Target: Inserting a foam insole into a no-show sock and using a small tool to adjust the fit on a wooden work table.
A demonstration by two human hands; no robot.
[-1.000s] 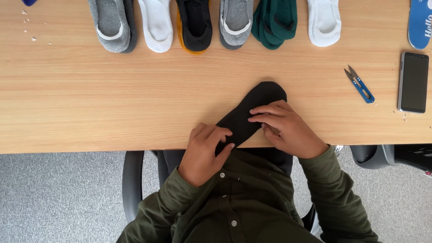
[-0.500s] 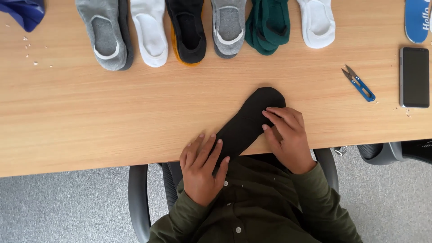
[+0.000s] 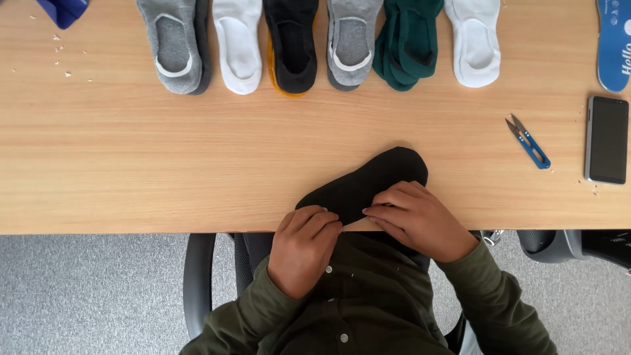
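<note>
A black low-cut sock point(image 3: 368, 181) lies slanted on the wooden table point(image 3: 197, 171), its heel end at the near edge. My left hand point(image 3: 303, 250) pinches that heel end at the table's edge, fingers curled. On the right, my right hand point(image 3: 417, 220) rests on the sock's lower side, its fingertips gripping the fabric close to the left hand's fingers. Both arms are in dark green sleeves.
Along the far edge lies a row of socks: grey point(image 3: 174, 46), white point(image 3: 238, 46), black over yellow point(image 3: 292, 49), grey point(image 3: 351, 43), dark green point(image 3: 407, 43), white point(image 3: 474, 43). Blue thread snips point(image 3: 528, 142) and a dark phone point(image 3: 607, 139) lie right. A blue insole point(image 3: 614, 43) is far right.
Both hands have drawn together at the sock's heel end. The left hand went from lying flat to curled and pinching; the right hand's fingers slid left along the sock.
</note>
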